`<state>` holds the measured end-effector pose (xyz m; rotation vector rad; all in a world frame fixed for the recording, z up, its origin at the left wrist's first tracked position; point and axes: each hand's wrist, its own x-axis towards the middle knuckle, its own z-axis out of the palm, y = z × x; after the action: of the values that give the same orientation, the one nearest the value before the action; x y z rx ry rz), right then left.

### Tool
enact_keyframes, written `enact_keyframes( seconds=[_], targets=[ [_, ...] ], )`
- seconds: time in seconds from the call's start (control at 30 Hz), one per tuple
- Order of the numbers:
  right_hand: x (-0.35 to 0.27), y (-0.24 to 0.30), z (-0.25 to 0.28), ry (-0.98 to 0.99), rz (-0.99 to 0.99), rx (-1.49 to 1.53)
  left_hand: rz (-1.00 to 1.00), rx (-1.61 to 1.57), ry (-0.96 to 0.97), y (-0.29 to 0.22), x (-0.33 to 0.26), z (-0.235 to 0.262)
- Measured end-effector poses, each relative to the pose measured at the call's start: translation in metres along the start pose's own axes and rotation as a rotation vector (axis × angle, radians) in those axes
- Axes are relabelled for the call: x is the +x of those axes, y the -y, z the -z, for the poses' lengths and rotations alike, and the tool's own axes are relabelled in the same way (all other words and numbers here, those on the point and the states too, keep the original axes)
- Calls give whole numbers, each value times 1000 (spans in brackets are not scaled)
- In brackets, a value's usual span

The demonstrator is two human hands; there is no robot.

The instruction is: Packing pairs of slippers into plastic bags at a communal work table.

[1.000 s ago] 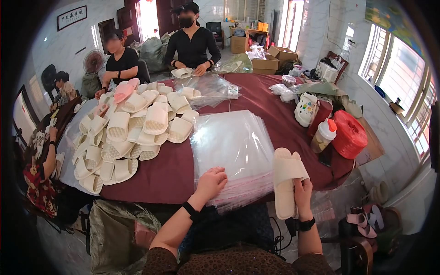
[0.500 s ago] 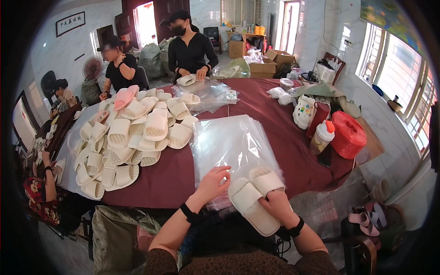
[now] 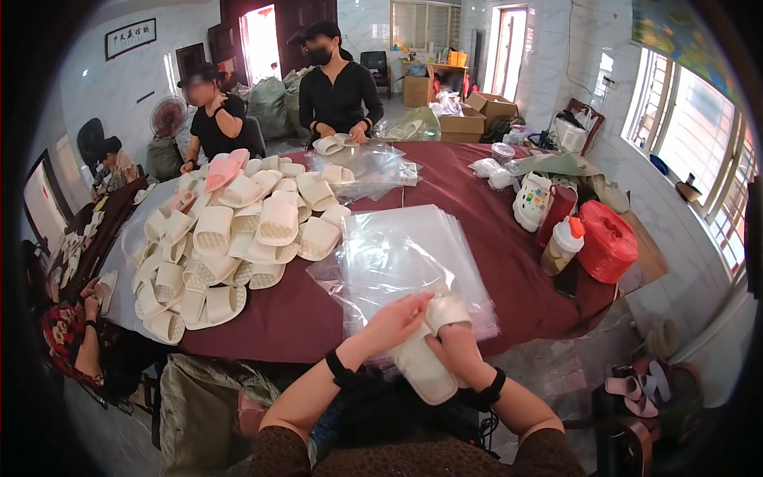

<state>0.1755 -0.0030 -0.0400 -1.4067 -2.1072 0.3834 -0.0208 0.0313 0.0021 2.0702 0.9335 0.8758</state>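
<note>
My right hand grips a pair of cream slippers held together at the near edge of the table. My left hand rests on the toe end of the slippers and pinches the top clear plastic bag of the stack that lies just beyond them. Both wrists wear black bands. The slippers' far ends sit at the bag's mouth; I cannot tell how far inside they are.
A big heap of cream slippers with a few pink ones covers the left of the dark red table. Two people across the table handle slippers and bags. A red bag, a bottle and a white bag stand at right.
The slippers, held upright at my right side a second ago, have swung down and in front of me to the bag stack. My left hand has come onto them.
</note>
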Motion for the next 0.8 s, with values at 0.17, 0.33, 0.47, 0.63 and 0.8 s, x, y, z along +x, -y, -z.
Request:
enact_keyframes(
  seconds=[0.17, 0.33, 0.47, 0.63, 0.8],
  targets=[
    [22, -14, -6, 21, -26, 92, -136, 70, 33, -17, -4, -13],
    [24, -20, -27, -181, 190, 6, -230, -55, 173, -31, 1, -9],
    [48, -60, -55, -97, 295, -117, -295, -100, 187, -39, 3, -7],
    [120, -1, -37, -89, -215, -157, -174, -440, 206, -43, -2, -4],
    [146, -10, -61, -199, -204, -70, -132, -314, 138, -37, -11, 15]
  ],
)
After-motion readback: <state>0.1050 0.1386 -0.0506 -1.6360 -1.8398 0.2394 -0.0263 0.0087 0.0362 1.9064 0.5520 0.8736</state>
